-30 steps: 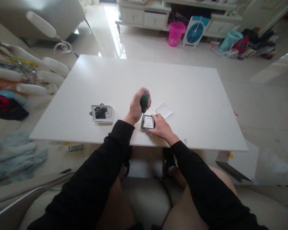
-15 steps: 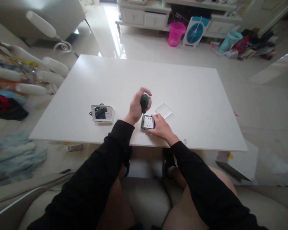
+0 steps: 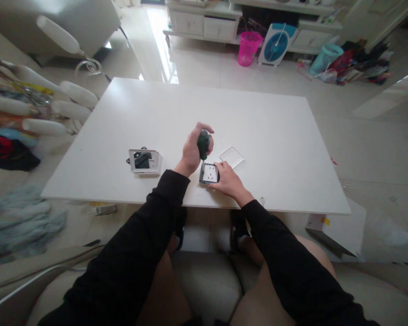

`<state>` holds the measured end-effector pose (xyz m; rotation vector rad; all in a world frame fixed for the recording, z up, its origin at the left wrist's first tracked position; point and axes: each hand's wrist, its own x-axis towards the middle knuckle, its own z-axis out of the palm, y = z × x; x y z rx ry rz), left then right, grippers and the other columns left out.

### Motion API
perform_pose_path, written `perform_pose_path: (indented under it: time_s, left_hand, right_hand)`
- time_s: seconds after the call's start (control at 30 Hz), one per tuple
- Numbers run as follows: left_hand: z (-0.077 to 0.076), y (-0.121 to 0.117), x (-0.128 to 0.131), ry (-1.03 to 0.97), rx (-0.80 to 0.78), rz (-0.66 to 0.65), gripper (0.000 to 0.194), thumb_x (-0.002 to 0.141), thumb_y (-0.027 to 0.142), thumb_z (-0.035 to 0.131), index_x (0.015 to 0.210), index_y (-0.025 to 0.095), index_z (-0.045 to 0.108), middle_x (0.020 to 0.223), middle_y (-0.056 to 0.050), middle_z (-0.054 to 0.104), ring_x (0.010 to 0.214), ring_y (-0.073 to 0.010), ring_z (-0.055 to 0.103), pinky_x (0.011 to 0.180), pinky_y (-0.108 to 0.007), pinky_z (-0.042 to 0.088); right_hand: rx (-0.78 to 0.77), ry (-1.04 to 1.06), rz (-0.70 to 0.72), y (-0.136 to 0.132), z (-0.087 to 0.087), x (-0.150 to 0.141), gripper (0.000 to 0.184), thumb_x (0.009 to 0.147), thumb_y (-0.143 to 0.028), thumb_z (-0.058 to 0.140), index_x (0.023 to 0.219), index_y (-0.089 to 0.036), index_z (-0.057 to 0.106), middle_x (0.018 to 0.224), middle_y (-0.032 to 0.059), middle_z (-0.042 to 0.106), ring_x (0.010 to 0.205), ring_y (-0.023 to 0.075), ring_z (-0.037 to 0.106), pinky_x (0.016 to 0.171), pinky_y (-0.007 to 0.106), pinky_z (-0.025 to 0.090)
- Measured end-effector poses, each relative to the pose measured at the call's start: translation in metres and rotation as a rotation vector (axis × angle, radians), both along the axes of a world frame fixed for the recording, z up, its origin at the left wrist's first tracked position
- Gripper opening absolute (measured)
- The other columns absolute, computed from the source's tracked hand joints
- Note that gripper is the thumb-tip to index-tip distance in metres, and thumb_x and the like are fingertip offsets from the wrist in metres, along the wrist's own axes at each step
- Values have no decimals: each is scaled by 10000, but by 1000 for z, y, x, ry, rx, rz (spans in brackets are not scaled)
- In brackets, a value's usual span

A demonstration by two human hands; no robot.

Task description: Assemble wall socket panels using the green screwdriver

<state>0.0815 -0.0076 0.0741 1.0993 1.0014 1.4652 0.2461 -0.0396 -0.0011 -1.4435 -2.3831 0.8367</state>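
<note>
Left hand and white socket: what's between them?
In the head view, the shaft of a green-handled screwdriver, extending from the left hand toward the white socket.

My left arm (image 3: 132,233) and right arm (image 3: 285,249) stretched out in front of me. My left hand (image 3: 191,148) was curled tight, one finger poking out on top. My right hand (image 3: 227,178) sat lower, its thumb and fingers apart.

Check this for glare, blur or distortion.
Head view: glare streaks the floor, with a pale sheen on the table; the grey heap at the left edge is soft; edges look stretched. Same view: slots on the socket are readable, the tip of the screwdriver too small to judge.
</note>
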Motion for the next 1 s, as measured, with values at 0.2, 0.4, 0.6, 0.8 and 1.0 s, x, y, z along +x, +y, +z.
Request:
perform_pose_path:
  time_s: [0.2,0.4,0.6,0.8,1.0]
  left_hand:
    - [-5,0,-3,-1,29,-26,457,887,644,667,787,213,551,698,18,610,586,-101,591,562,-246,472]
    - [-3,1,-1,16,-21,-21,586,948,772,458,794,225,601,556,18,538,516,-136,572,508,-279,426]
    - [-3,-3,1,-8,80,-47,475,904,678,654,811,225,547,640,41,571,538,-98,546,532,-249,437]
    - [-1,0,-2,26,3,-12,569,943,717,562,739,189,629,636,-14,606,587,-125,615,540,-260,465]
    - [-4,0,0,-47,7,45,511,977,718,492,840,235,587,563,43,522,496,-114,537,495,-253,423]
  right_hand:
    - [-16,-12,8,0,3,-1,801,757,-395,869,1444,-168,525,1322,141,555,1240,325,566,1100,461,491]
    - [-16,-15,4,0,3,-1,811,754,-415,875,1443,-170,524,1334,144,554,1249,332,566,1100,464,490]
    - [-17,-16,8,0,3,-1,807,758,-403,870,1445,-161,524,1341,147,554,1254,332,563,1107,462,489]
    - [-1,6,6,0,1,0,800,749,-391,872,1441,-185,527,1306,129,553,1235,321,561,1099,468,487]
    - [1,6,0,0,-1,-1,794,746,-388,872,1432,-178,533,1314,139,554,1228,321,564,1088,468,494]
